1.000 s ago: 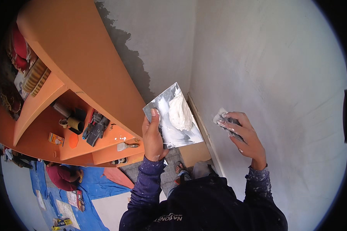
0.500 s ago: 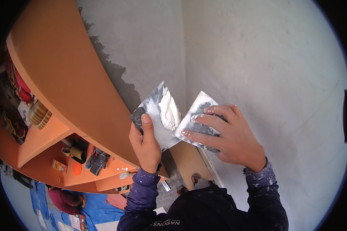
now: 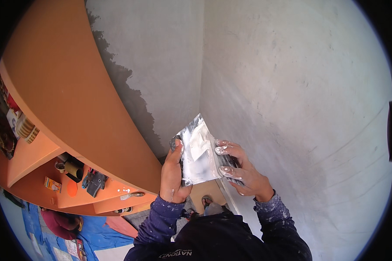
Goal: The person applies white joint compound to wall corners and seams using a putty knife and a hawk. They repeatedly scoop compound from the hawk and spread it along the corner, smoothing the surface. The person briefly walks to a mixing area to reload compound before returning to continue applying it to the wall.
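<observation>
My left hand point(image 3: 171, 179) grips a flat metal putty scraper point(image 3: 188, 138) by its dark edge, thumb lying on its upper face. White putty point(image 3: 199, 145) is spread over this blade, thickest near the middle. In my right hand point(image 3: 247, 173) is a second putty scraper point(image 3: 229, 161), dark and smeared with white, with the fingers laid across it. Its edge meets the right side of the left blade. White smears cover the fingertips of my right hand. How far that hand's thumb reaches underneath is hidden.
Bare plastered walls point(image 3: 292, 87) meet in a corner ahead. An orange shelf unit point(image 3: 87, 104) curves along the left, holding a striped jar point(image 3: 27, 128), a dark pouch point(image 3: 96, 185) and a putty-marked tool point(image 3: 133, 195). Below, a person in maroon point(image 3: 59, 224) crouches by a blue sheet point(image 3: 98, 235).
Both hands have come lower and nearer my body. The right scraper has moved against the left blade's right side, and the thick putty lump now looks flatter and more spread.
</observation>
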A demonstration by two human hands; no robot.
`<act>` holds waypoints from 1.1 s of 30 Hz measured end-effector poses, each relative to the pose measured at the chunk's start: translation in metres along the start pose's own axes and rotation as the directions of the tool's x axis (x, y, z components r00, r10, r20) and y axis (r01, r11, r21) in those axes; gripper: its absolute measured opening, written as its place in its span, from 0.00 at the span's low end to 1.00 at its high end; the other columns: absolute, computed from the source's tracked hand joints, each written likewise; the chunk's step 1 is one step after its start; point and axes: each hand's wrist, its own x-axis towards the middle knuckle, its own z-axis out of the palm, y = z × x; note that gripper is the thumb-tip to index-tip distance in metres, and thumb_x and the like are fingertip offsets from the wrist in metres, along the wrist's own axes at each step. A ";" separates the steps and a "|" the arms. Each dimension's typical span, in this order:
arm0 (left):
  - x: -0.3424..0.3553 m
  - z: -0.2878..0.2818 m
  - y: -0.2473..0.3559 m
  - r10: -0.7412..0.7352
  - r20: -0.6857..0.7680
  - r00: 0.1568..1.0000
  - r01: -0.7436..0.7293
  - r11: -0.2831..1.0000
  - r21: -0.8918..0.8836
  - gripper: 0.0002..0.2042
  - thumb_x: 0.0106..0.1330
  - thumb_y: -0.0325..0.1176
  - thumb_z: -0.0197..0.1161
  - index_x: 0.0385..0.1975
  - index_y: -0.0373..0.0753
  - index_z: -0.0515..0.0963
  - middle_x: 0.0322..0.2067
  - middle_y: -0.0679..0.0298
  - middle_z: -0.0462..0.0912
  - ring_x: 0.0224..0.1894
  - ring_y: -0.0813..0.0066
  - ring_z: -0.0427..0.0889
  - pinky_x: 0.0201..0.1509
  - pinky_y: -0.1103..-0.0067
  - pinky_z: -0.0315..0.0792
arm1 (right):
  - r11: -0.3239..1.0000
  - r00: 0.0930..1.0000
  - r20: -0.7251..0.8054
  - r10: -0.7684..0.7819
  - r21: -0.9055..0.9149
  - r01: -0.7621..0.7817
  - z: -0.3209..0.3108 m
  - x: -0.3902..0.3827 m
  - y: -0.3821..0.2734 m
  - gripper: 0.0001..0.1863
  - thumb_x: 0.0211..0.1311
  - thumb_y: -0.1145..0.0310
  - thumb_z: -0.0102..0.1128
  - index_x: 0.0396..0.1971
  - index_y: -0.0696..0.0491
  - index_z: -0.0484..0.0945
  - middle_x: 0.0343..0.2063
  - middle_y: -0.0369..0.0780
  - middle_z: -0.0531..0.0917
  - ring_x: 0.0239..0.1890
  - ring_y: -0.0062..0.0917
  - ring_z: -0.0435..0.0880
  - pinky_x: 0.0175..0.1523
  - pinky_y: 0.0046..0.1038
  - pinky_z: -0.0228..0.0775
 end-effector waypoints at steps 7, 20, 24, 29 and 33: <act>-0.012 -0.003 0.017 0.029 0.046 0.999 -0.031 0.998 0.049 0.18 0.75 0.42 0.47 0.56 0.37 0.68 0.51 0.60 0.78 0.49 0.71 0.80 0.53 0.73 0.74 | 0.974 0.993 0.066 0.102 -0.208 -0.086 0.001 -0.005 -0.007 0.34 0.43 0.87 0.58 0.53 0.40 0.77 0.58 0.44 0.66 0.64 0.53 0.60 0.65 0.50 0.57; -0.002 -0.022 0.024 -0.142 0.103 0.985 0.146 0.988 -0.040 0.18 0.73 0.42 0.52 0.55 0.38 0.71 0.48 0.64 0.80 0.47 0.74 0.81 0.52 0.75 0.74 | 0.984 0.998 -0.002 0.058 -0.167 -0.057 0.020 0.018 -0.002 0.35 0.45 0.87 0.60 0.54 0.38 0.78 0.57 0.43 0.67 0.64 0.46 0.60 0.65 0.44 0.61; -0.008 -0.017 0.032 0.083 -0.021 0.996 -0.081 0.994 0.074 0.17 0.73 0.42 0.51 0.53 0.37 0.71 0.47 0.64 0.80 0.45 0.75 0.81 0.50 0.76 0.75 | 0.771 0.916 0.020 0.402 -0.547 -0.326 -0.001 0.013 0.004 0.32 0.48 0.85 0.57 0.53 0.39 0.79 0.59 0.41 0.68 0.64 0.43 0.62 0.64 0.42 0.62; -0.005 0.002 0.041 0.550 -0.030 0.835 -0.512 0.795 0.326 0.15 0.72 0.40 0.54 0.48 0.35 0.72 0.42 0.63 0.79 0.42 0.78 0.79 0.46 0.79 0.74 | 0.786 0.974 0.004 0.225 -0.592 -0.179 -0.023 0.021 -0.026 0.31 0.41 0.82 0.63 0.48 0.38 0.82 0.53 0.37 0.74 0.60 0.42 0.68 0.59 0.41 0.65; 0.000 0.021 0.047 0.716 0.051 0.696 -0.657 0.606 0.448 0.15 0.72 0.40 0.56 0.46 0.33 0.73 0.39 0.64 0.79 0.39 0.81 0.77 0.43 0.81 0.72 | 0.696 0.985 0.039 0.166 -0.712 -0.089 -0.022 0.046 -0.042 0.32 0.39 0.79 0.65 0.48 0.34 0.82 0.51 0.35 0.75 0.59 0.37 0.69 0.56 0.38 0.66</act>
